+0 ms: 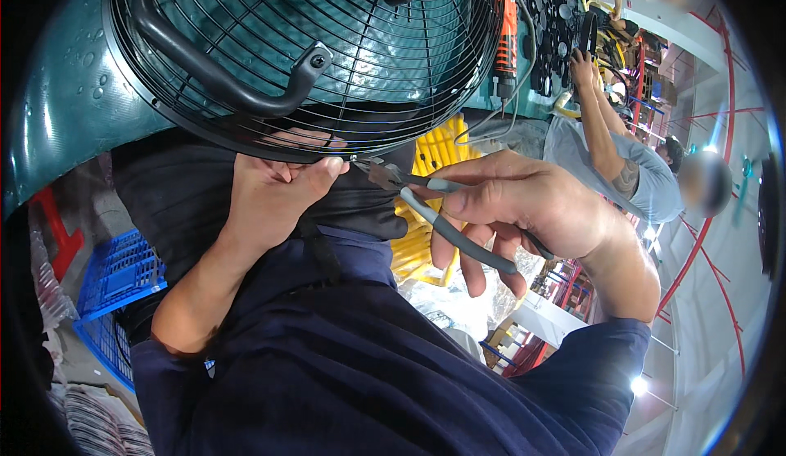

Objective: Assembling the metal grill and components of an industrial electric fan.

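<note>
No lettering, number or sign could be read. On the orange tool point(506, 24) at one o'clock, dark marks ran along the body (print or moulding, it could not be told). The pale stack point(102, 422) at eight o'clock bore dark streaks, too blurred to make out as writing. Between seven and eight o'clock, a small pale patch point(210, 367) near the left elbow was likewise too small to read. The pliers point(463, 241) near four o'clock and the black wire guard point(356, 51) at eleven gave nothing legible.
</note>
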Motion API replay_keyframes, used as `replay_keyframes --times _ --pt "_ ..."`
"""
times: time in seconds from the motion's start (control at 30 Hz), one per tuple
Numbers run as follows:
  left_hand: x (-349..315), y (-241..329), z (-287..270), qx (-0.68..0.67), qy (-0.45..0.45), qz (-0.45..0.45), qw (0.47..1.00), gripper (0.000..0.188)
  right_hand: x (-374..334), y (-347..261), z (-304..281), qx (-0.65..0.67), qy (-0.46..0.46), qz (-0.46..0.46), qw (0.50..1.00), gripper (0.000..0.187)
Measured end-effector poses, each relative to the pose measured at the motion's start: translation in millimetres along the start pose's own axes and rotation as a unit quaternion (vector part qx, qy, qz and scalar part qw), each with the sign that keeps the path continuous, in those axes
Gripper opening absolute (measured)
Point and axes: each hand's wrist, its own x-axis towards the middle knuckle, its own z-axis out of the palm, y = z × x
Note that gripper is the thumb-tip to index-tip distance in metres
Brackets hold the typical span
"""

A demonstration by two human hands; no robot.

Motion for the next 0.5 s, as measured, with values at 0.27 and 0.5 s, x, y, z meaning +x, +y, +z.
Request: replay_keyframes --times 0.27,0.5 --pt "0.2 -1.4 -5.5 0.033 -0.036 -0.001 0.999 0.026 0.6 -3.7 -1.6 0.031 0.009 0.012 0.999 0.042" --pt "0.8 1.4 1.2 0.006 -0.006 0.004 1.000 0.024 0.6 -7.5 0.4 0.048 0.027 0.012 0.998 0.034"
